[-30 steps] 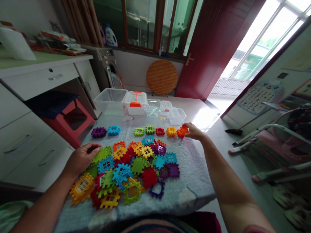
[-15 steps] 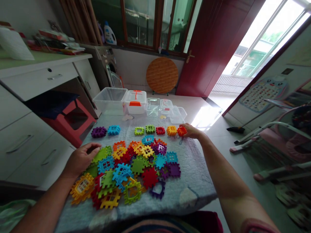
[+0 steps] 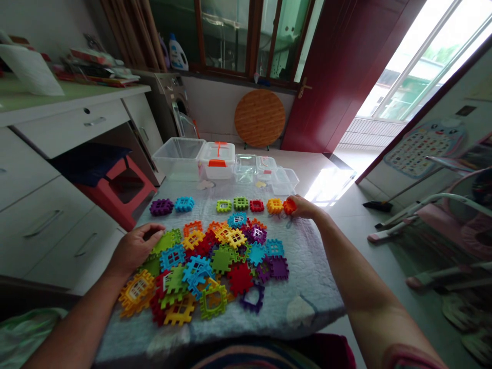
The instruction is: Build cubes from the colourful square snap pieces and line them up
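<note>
At the right end of a row of blocks, my right hand (image 3: pixel 303 206) has its fingers closed around an orange-red block (image 3: pixel 289 207). A yellow-orange block (image 3: pixel 274 206) sits right beside it. My left hand (image 3: pixel 139 246) rests at the left edge of a heap of interlocking plastic tiles, thumb and forefinger apart, close to a green tile (image 3: pixel 168 241). Other tiles in the heap include a blue window tile (image 3: pixel 172 257), a red tile (image 3: pixel 240 279) and a purple tile (image 3: pixel 279 267). Further along the row are a red block (image 3: pixel 257 205), a green block (image 3: pixel 240 203) and a purple block (image 3: pixel 161 207).
Clear plastic bins stand along the table's far edge, among them an open bin (image 3: pixel 179 160) and a lidded box with orange handle (image 3: pixel 218 160). The cloth-covered table (image 3: pixel 300 287) fills the middle. A red stool (image 3: pixel 134 179) stands to the left, a pink chair (image 3: pixel 442 225) to the right.
The whole scene sits slightly further right in the view. Both hands keep their places beside the same block and tiles.
</note>
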A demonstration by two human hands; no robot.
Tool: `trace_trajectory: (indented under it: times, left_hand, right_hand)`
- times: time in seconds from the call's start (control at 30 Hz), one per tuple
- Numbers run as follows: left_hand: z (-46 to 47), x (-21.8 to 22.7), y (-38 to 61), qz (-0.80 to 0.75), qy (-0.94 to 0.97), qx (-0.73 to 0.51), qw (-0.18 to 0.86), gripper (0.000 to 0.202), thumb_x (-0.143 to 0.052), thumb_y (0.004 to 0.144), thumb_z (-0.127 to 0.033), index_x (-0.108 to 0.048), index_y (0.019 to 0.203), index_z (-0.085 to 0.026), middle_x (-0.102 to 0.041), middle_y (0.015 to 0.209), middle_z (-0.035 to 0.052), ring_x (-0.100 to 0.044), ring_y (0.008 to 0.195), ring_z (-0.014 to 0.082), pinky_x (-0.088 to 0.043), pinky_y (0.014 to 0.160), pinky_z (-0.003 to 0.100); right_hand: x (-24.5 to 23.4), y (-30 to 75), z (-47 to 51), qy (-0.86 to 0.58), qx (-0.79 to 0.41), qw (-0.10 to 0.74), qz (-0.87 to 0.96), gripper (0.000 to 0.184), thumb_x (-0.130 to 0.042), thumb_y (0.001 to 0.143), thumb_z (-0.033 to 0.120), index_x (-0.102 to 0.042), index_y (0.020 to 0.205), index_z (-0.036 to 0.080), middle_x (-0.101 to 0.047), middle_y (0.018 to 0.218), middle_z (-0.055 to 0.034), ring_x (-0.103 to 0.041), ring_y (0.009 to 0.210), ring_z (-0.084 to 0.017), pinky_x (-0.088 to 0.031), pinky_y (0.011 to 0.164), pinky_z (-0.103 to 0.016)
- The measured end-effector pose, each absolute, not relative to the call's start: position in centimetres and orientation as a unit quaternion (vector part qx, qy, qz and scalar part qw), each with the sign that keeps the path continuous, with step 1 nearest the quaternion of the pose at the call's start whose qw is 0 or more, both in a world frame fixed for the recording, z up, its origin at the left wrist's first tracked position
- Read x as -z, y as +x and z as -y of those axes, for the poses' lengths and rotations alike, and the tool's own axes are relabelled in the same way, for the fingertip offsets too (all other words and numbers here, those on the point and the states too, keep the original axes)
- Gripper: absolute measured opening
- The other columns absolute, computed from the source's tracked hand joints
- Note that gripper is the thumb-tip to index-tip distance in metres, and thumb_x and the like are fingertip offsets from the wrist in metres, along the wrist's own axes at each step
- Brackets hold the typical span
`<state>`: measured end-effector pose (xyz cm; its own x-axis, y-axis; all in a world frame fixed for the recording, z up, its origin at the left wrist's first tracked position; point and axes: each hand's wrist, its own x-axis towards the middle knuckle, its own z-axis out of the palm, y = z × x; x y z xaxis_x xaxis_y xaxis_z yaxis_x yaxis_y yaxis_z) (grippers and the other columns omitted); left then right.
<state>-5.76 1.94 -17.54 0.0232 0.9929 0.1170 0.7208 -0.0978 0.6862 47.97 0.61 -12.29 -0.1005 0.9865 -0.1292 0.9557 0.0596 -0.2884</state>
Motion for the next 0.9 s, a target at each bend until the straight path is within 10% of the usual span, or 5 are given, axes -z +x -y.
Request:
trace_trajectory:
  times: [0.47,0.6,0.7,0.9]
  left_hand:
    - [-2.1,18.1,-6.0,-0.622,0.682,-0.306,0.234,0.038,-0.057,0.074,-0.051,-0.070,0.093,-0.021,-0.075,0.089,0.0040,-0.068,0.076,0.0212,-0.052,0.066,0.026]
    - [-1.8,17.7,-5.7,-0.615,0.684,-0.317,0.230,0.037,-0.060,0.072,-0.050,-0.070,0.090,-0.020,-0.075,0.087,0.0038,-0.067,0.076,0.0213,-0.053,0.072,0.027]
    - [-1.7,17.5,-5.6,-0.605,0.687,-0.328,0.233,0.035,-0.060,0.072,-0.049,-0.071,0.088,-0.020,-0.075,0.087,0.0039,-0.067,0.077,0.0212,-0.054,0.077,0.027]
    - [-1.8,17.7,-5.9,-0.594,0.685,-0.336,0.254,0.035,-0.061,0.074,-0.049,-0.071,0.089,-0.019,-0.074,0.087,0.0036,-0.068,0.078,0.0210,-0.054,0.077,0.027]
  right_hand:
    - [11.5,47.6,1.8,-0.710,-0.109,0.112,0.686,0.077,-0.074,0.066,0.025,-0.046,0.138,0.015,-0.051,0.132,-0.0184,-0.050,0.120,-0.034,-0.039,0.102,-0.048]
    - [10.0,44.4,4.7,-0.681,-0.086,0.255,0.681,0.046,-0.061,0.079,0.028,-0.055,0.124,0.019,-0.059,0.118,-0.0120,-0.058,0.105,-0.026,-0.047,0.089,-0.039]
    - [9.6,40.1,6.1,-0.626,-0.189,0.203,0.729,0.018,-0.055,0.084,0.026,-0.063,0.098,0.019,-0.065,0.085,-0.0036,-0.059,0.074,-0.017,-0.047,0.070,-0.030]
    - [12.4,35.1,5.8,-0.596,-0.145,0.169,0.772,0.022,-0.067,0.080,0.031,-0.064,0.098,0.019,-0.066,0.095,-0.0070,-0.059,0.089,-0.021,-0.045,0.080,-0.032]
